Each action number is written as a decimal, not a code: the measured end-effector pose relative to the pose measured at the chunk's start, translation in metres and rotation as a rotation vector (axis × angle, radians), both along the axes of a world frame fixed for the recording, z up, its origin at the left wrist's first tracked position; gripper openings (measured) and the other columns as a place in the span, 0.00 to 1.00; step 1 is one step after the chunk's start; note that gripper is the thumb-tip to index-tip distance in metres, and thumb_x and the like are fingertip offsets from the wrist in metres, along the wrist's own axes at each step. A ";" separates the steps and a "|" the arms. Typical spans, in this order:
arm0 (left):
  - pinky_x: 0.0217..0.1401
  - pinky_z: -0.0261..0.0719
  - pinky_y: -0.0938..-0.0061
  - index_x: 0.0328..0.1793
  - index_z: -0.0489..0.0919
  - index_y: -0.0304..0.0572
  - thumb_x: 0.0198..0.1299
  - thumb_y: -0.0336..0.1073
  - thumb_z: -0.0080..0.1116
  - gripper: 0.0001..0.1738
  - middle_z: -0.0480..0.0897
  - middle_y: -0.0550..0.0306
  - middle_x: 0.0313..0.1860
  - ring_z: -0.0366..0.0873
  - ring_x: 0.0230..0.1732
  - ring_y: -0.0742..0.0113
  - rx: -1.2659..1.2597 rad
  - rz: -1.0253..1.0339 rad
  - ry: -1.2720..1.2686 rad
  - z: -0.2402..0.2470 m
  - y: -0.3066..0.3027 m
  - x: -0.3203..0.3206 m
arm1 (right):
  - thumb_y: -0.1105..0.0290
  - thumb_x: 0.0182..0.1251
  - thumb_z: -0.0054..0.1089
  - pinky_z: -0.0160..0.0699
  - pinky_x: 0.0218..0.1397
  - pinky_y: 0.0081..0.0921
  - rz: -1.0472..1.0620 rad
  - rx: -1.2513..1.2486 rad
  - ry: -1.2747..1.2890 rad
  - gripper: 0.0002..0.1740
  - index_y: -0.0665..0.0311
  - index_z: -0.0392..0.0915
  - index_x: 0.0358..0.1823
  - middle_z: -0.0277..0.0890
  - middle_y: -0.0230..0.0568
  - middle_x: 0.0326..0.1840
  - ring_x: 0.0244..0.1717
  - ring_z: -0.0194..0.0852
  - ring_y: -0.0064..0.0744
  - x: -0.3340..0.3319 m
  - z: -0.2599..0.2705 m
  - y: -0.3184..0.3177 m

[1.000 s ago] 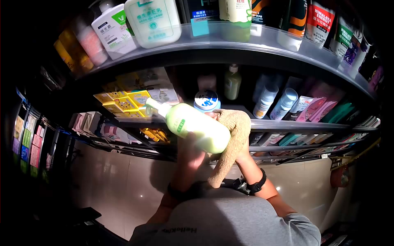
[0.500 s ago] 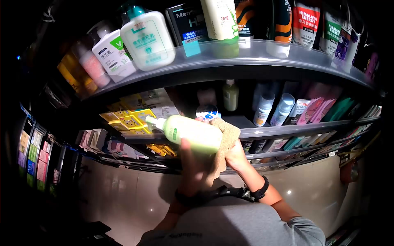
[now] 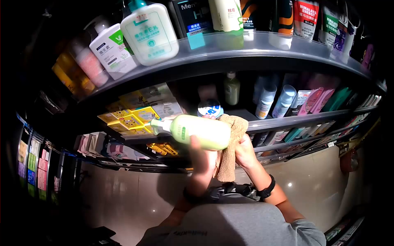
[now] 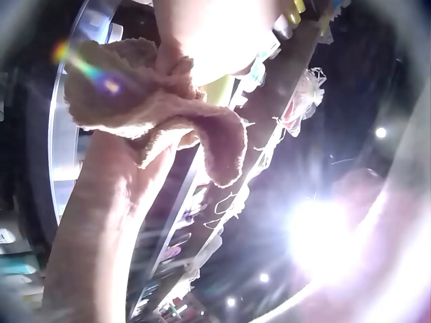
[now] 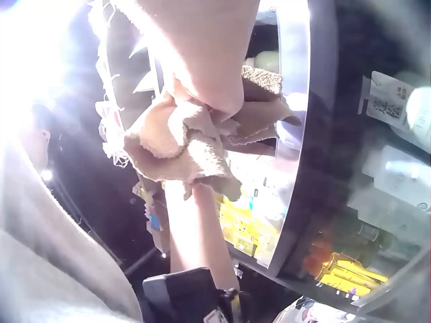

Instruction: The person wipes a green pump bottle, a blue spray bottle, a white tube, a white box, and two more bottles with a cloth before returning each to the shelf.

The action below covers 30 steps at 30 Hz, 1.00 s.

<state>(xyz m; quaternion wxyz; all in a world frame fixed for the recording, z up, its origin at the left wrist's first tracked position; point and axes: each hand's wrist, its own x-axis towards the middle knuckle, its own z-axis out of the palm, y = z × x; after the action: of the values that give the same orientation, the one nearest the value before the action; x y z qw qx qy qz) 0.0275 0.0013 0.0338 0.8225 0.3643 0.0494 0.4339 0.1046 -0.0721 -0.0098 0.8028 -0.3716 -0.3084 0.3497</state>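
Observation:
A pale green pump bottle (image 3: pixel 201 132) lies nearly level in front of the shelves, its pump pointing left. From below, the left hand (image 3: pixel 202 155) grips it, fingers partly hidden behind it. The right hand (image 3: pixel 245 152) holds a tan cloth (image 3: pixel 230 158) bunched around the bottle's base, with one end hanging down. In the left wrist view the cloth (image 4: pixel 128 94) droops between the hands, and in the right wrist view the cloth (image 5: pixel 195 145) is gathered under the right hand (image 5: pixel 209 54).
An upper shelf (image 3: pixel 246 48) with a clear lip carries bottles and tubes, including a large white pump bottle (image 3: pixel 150 37). On the shelf below stand a round blue-and-white jar (image 3: pixel 209 108), a green bottle (image 3: pixel 232 89), blue-capped bottles and yellow boxes (image 3: pixel 133 121).
The bottle has moved slightly right and turned closer to level since the earlier frames. The cloth has shifted with the right hand around its base, and its hanging end has swung.

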 end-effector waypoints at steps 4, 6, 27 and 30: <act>0.65 0.52 0.61 0.63 0.51 0.35 0.54 0.63 0.40 0.42 0.60 0.47 0.59 0.57 0.62 0.56 -0.064 -0.162 -0.018 0.001 -0.003 -0.003 | 0.76 0.52 0.59 0.63 0.55 0.23 -0.073 -0.021 -0.074 0.24 0.69 0.64 0.52 0.66 0.36 0.53 0.53 0.63 0.23 -0.007 0.006 -0.011; 0.65 0.52 0.61 0.63 0.52 0.35 0.55 0.62 0.40 0.41 0.60 0.46 0.59 0.57 0.62 0.54 -0.040 -0.182 -0.009 -0.001 -0.009 -0.002 | 0.76 0.51 0.59 0.63 0.55 0.22 -0.144 -0.008 -0.105 0.24 0.69 0.64 0.52 0.66 0.35 0.52 0.52 0.64 0.23 -0.008 0.013 -0.015; 0.60 0.63 0.60 0.60 0.57 0.37 0.49 0.54 0.56 0.39 0.65 0.46 0.55 0.64 0.57 0.53 0.076 -0.216 -0.148 -0.034 -0.050 0.005 | 0.80 0.50 0.54 0.68 0.48 0.23 -0.453 -0.079 -0.186 0.16 0.72 0.73 0.44 0.74 0.37 0.43 0.44 0.71 0.25 -0.004 -0.001 -0.073; 0.59 0.63 0.60 0.60 0.56 0.37 0.49 0.51 0.58 0.39 0.65 0.44 0.54 0.64 0.57 0.50 0.186 -0.155 -0.154 -0.020 -0.054 0.006 | 0.79 0.51 0.47 0.69 0.45 0.21 -0.452 -0.101 -0.375 0.14 0.73 0.73 0.40 0.75 0.38 0.41 0.41 0.71 0.24 0.010 0.000 -0.082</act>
<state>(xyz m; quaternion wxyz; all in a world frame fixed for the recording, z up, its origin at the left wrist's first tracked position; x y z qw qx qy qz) 0.0334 -0.0526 0.0139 0.8175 0.4074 -0.0825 0.3986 0.1143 -0.1544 -0.0095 0.7697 -0.5286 -0.3430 0.1022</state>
